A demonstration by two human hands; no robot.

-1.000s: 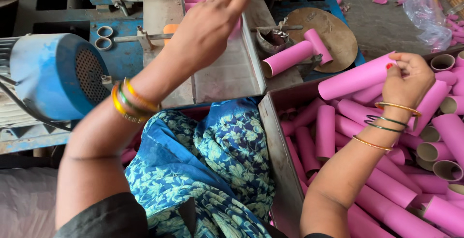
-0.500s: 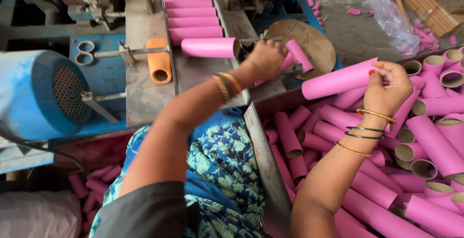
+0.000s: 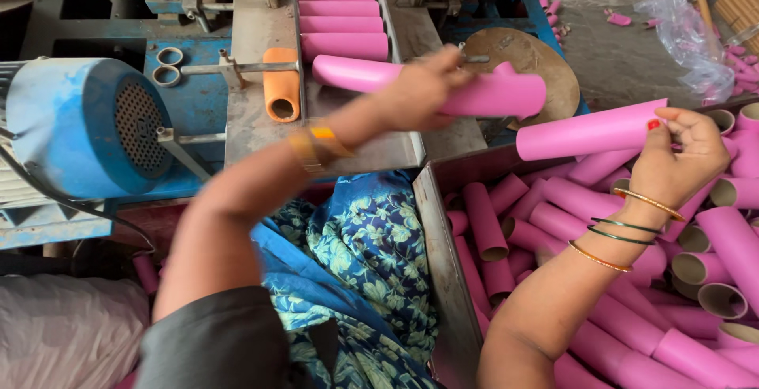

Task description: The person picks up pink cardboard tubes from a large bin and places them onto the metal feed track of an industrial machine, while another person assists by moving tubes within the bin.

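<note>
My left hand grips a long pink tube crosswise over the near end of a grey metal chute; the tube looks blurred. Several more pink tubes lie in a row up that chute. My right hand holds another long pink tube by its right end, above a metal bin filled with several pink tubes. Bangles circle both wrists.
An orange roller sits on the machine left of the chute. A blue motor stands at the left. A round brown disc lies behind my left hand. A plastic bag and scattered pink pieces lie on the floor at the far right.
My left hand has come back from the far end of the chute to its near end with a pink tube in it. My right hand stays on its tube over the bin.
</note>
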